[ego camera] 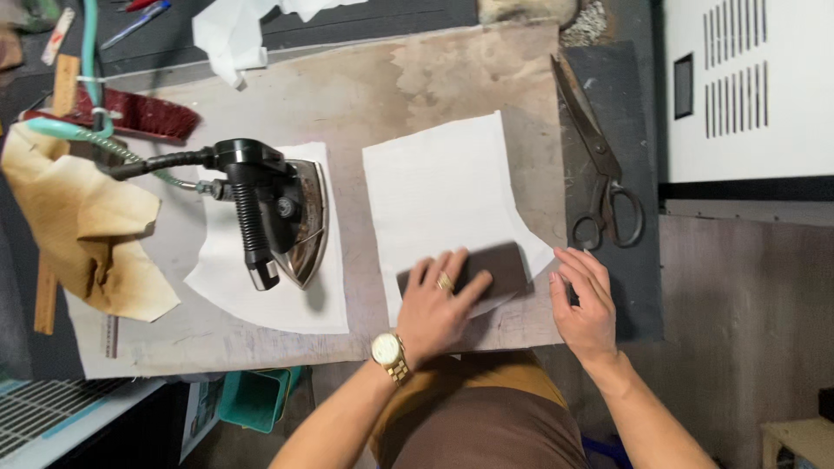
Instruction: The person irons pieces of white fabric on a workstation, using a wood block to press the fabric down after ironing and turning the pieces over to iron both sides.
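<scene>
Pressing flat on a dark strip of cloth, my left hand lies open with fingers spread, gripping nothing. The strip sits on the near edge of a white fabric piece, mid-surface. My right hand rests open just beside the strip's end, at the fabric's corner. A steam iron stands on a second white piece to the left; scissors lie to the right.

Stained worktable, white vented cabinet
</scene>
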